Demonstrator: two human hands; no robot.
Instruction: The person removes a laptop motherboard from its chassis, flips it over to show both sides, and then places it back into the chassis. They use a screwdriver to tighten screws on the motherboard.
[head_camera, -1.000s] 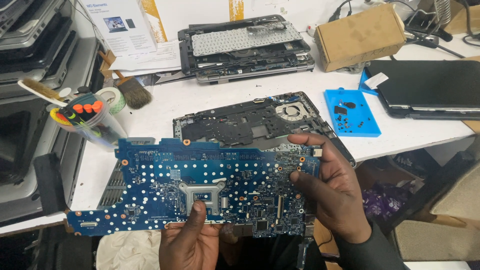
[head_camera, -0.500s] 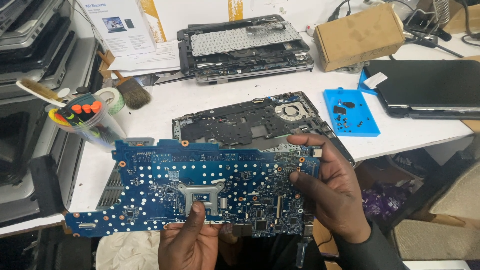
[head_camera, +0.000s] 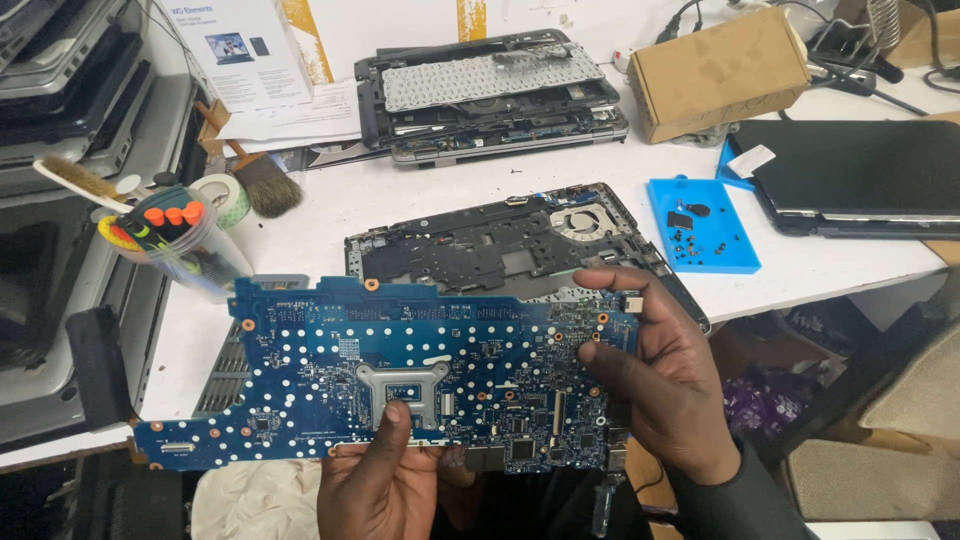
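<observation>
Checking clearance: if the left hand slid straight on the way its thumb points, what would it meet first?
Likely the metal bracket on the blue board: the left hand has its thumb pointing up at it, just short.

Held up in both hands: a blue fibreglass-looking circuit board (head_camera: 400, 375), matt, dotted with shiny silver solder points and a dull grey metal frame at centre. Behind, a black matt plastic laptop base (head_camera: 500, 245) with a coppery metal fan. Alongside, a smooth bright-blue plastic tray (head_camera: 725, 250), a rough brown cardboard box (head_camera: 715, 70), a clear plastic cup (head_camera: 190, 260), a smooth white tabletop (head_camera: 400, 195).
</observation>
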